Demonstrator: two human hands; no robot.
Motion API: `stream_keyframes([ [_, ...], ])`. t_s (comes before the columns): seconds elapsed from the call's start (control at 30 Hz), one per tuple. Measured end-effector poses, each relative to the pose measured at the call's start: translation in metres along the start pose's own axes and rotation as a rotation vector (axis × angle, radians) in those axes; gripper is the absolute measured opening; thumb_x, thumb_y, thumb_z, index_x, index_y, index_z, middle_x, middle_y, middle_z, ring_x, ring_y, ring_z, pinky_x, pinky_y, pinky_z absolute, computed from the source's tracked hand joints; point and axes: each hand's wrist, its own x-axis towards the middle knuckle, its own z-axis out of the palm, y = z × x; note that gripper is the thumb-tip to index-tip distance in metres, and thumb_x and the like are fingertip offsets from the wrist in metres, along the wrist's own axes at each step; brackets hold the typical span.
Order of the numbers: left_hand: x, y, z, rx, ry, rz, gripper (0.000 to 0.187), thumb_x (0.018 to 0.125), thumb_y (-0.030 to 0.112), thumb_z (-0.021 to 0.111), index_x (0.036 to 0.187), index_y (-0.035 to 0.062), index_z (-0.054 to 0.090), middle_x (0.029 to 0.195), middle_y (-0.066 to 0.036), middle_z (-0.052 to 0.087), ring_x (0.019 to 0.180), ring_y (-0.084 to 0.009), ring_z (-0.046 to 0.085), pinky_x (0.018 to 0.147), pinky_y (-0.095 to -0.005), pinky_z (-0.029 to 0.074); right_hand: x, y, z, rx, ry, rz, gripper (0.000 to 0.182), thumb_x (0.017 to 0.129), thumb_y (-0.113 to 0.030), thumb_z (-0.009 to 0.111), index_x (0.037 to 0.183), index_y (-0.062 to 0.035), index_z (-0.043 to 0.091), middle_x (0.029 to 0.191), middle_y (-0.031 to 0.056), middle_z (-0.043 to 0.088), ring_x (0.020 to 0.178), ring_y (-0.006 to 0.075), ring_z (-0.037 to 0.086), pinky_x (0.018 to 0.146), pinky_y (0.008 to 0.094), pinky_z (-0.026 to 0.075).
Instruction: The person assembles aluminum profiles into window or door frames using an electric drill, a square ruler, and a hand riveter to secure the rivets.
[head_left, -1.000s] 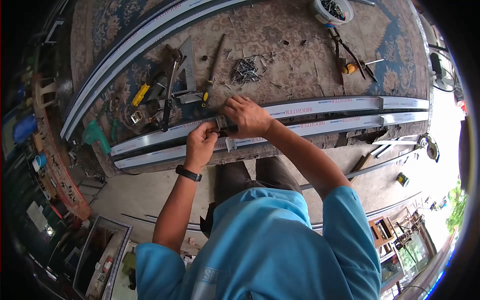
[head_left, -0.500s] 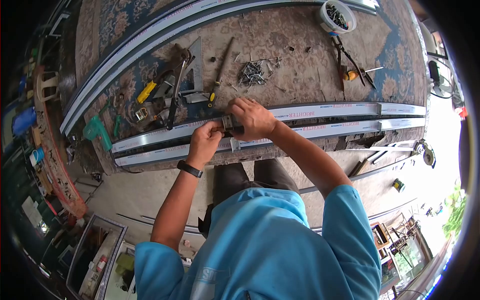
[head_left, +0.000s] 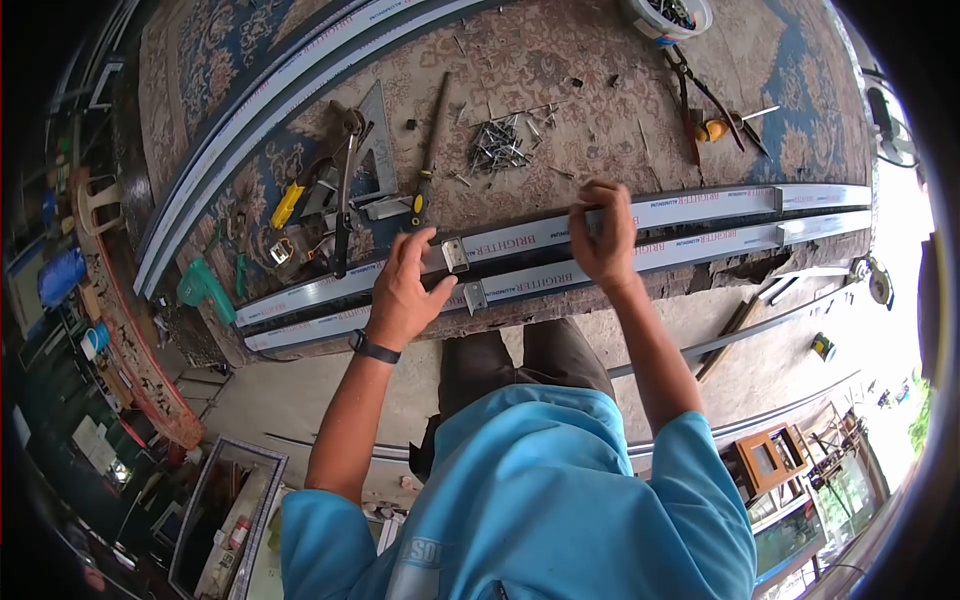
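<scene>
Two long aluminium profiles with printed protective film lie side by side along the near edge of the table: the farther profile (head_left: 680, 208) and the nearer profile (head_left: 540, 278). A small metal bracket (head_left: 455, 255) stands on the farther one, and a second bracket (head_left: 474, 297) sits on the nearer one. My left hand (head_left: 400, 292) is just left of these brackets, thumb and fingers apart, holding nothing. Over the profiles to the right is my right hand (head_left: 606, 240), its fingers loosely bent and thumb apart, with nothing visible in it.
A pile of rivets (head_left: 500, 145) lies on the patterned carpet. Beyond are a white tub (head_left: 690, 25) of small parts, pliers (head_left: 690, 105), a screwdriver (head_left: 422, 195), a hand riveter (head_left: 348, 180) and a set square (head_left: 378, 140). A green power tool (head_left: 203, 285) rests at left.
My hands were together at the bracket on the farther profile. They have come apart: the right has moved right along the profiles, the left slightly back. The bracket is now uncovered.
</scene>
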Motion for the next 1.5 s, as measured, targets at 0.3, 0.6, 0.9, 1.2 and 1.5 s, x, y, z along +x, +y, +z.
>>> stream_keyframes([
  [0.3, 0.014, -0.017, 0.007, 0.174, -0.010, 0.282, 0.067, 0.075, 0.013, 0.090, 0.133, 0.0064, 0.060, 0.124, -0.016, 0.062, 0.113, -0.0393, 0.065, 0.094, -0.0451, 0.057, 0.001, 0.007, -0.030, -0.065, -0.064, 0.118, 0.032, 0.081, 0.002, 0.072, 0.111, -0.0019, 0.060, 0.109, 0.0167, 0.064, 0.101, 0.0380, 0.061, 0.090, 0.0443, 0.051],
  [0.6, 0.021, -0.021, 0.006, 0.149, -0.028, 0.322, 0.061, 0.073, 0.011, 0.087, 0.127, 0.0058, 0.060, 0.122, -0.016, 0.062, 0.113, -0.0392, 0.065, 0.094, -0.0453, 0.057, 0.002, 0.008, -0.031, -0.059, -0.089, 0.106, 0.031, 0.080, 0.001, 0.072, 0.109, -0.0017, 0.061, 0.107, 0.0169, 0.065, 0.100, 0.0384, 0.062, 0.089, 0.0439, 0.051],
  [0.9, 0.021, -0.020, 0.009, 0.165, 0.005, 0.333, 0.059, 0.072, 0.012, 0.087, 0.125, 0.0058, 0.061, 0.121, -0.014, 0.062, 0.112, -0.0376, 0.065, 0.095, -0.0437, 0.056, 0.001, 0.009, -0.031, -0.072, -0.097, 0.088, 0.031, 0.080, -0.002, 0.072, 0.109, -0.0021, 0.061, 0.106, 0.0171, 0.064, 0.098, 0.0386, 0.061, 0.089, 0.0445, 0.050],
  [1.2, 0.022, -0.026, 0.013, 0.222, 0.013, 0.342, 0.060, 0.071, 0.017, 0.088, 0.124, 0.0062, 0.061, 0.122, -0.014, 0.063, 0.115, -0.0363, 0.065, 0.097, -0.0453, 0.056, 0.012, -0.030, 0.013, 0.083, -0.504, -0.171, 0.055, 0.079, -0.018, 0.079, 0.127, -0.0023, 0.059, 0.119, 0.0191, 0.062, 0.112, 0.0391, 0.059, 0.101, 0.0511, 0.047],
  [1.5, 0.013, -0.038, 0.008, 0.163, -0.077, 0.268, 0.069, 0.074, 0.015, 0.088, 0.135, 0.0042, 0.057, 0.136, -0.016, 0.056, 0.132, -0.0376, 0.055, 0.108, -0.0449, 0.051, 0.025, -0.052, 0.073, 0.058, -0.830, -0.267, 0.069, 0.072, -0.022, 0.088, 0.133, -0.0044, 0.060, 0.116, 0.0142, 0.063, 0.110, 0.0358, 0.062, 0.102, 0.0493, 0.050],
])
